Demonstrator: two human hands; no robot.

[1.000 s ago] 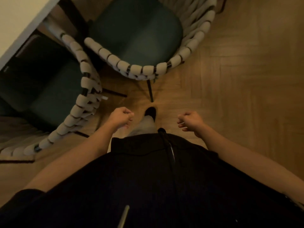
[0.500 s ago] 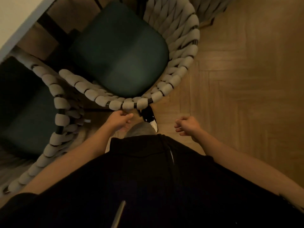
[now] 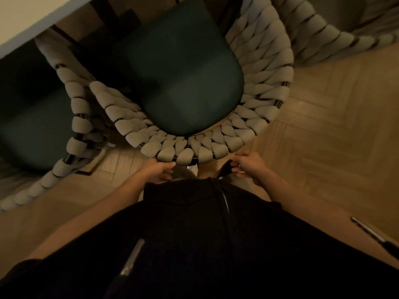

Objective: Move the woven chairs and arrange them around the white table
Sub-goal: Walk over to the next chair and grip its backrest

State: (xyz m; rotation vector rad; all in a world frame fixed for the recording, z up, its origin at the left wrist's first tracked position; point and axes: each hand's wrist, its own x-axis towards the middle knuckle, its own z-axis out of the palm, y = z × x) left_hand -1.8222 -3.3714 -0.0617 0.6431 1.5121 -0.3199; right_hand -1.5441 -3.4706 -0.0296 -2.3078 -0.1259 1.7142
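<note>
View from a head camera looking straight down, dim and slightly blurred. In the middle stands a beige woven rope chair with a dark green seat cushion [image 3: 183,83], its curved back rim nearest the person. The person's left hand [image 3: 158,172], at about 7 o'clock from the chair's centre, has its fingers extended toward the underside of the back rim, fingertips touching or just beside it; whether this grip has closed on the rim cannot be told. The right hand [image 3: 248,167], at about 5 o'clock from the chair, has loosely curled fingers just beside the rim; it does not plainly hold anything.

At 10 o'clock, the corner of the white surface [image 3: 32,16] overhangs the chair's front edge. At 8 o'clock, a second woven chair with a dark seat [image 3: 73,126] sits partly under the surface, its rope back touching or just beside the first chair. At 1 o'clock, part of a third woven chair back [image 3: 323,31] shows. The floor is light wooden herringbone parquet [image 3: 323,130]. The person's black garment [image 3: 194,244] fills the lower frame.
</note>
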